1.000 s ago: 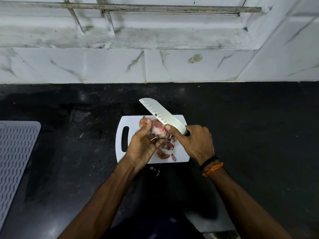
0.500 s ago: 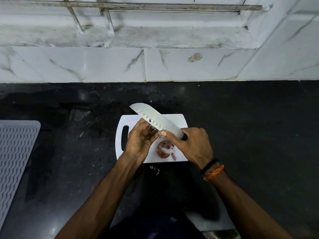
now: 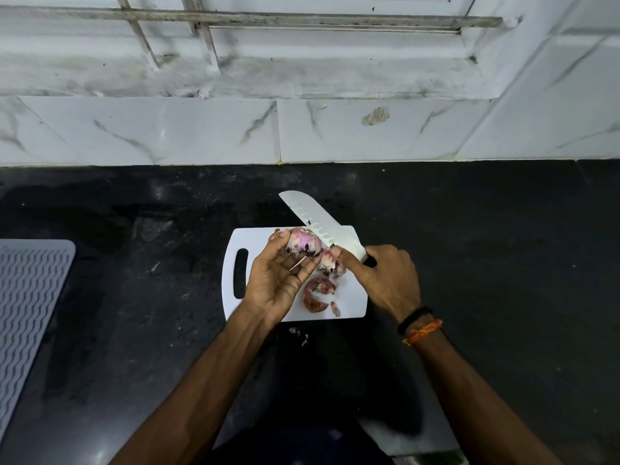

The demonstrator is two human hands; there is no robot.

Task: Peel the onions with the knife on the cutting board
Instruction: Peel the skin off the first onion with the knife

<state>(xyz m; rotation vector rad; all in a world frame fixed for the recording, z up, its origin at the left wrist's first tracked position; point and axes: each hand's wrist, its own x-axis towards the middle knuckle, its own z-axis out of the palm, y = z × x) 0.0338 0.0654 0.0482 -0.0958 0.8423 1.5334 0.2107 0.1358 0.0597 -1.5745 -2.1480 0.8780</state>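
Observation:
A white cutting board point(image 3: 349, 307) with a handle slot lies on the black counter. Above it my left hand point(image 3: 276, 280) holds a pink, partly peeled onion point(image 3: 303, 245) in its fingertips, palm up. My right hand point(image 3: 385, 276) grips the handle of a white-bladed knife point(image 3: 318, 223), whose blade slants up and left against the onion's right side. My right thumb pinches a strip of peel point(image 3: 330, 261) against the blade. Loose reddish peels point(image 3: 317, 293) lie on the board below the onion.
A grey ridged mat point(image 3: 30, 303) lies at the left edge of the counter. A few peel scraps point(image 3: 298, 333) sit on the counter in front of the board. White marble tiles point(image 3: 201, 129) and a window ledge form the back wall.
My left hand has turned palm up, so the onion shows again at its fingertips. The knife blade has swung from lying over my fingers to the onion's right side, with peel pulled away under my right thumb.

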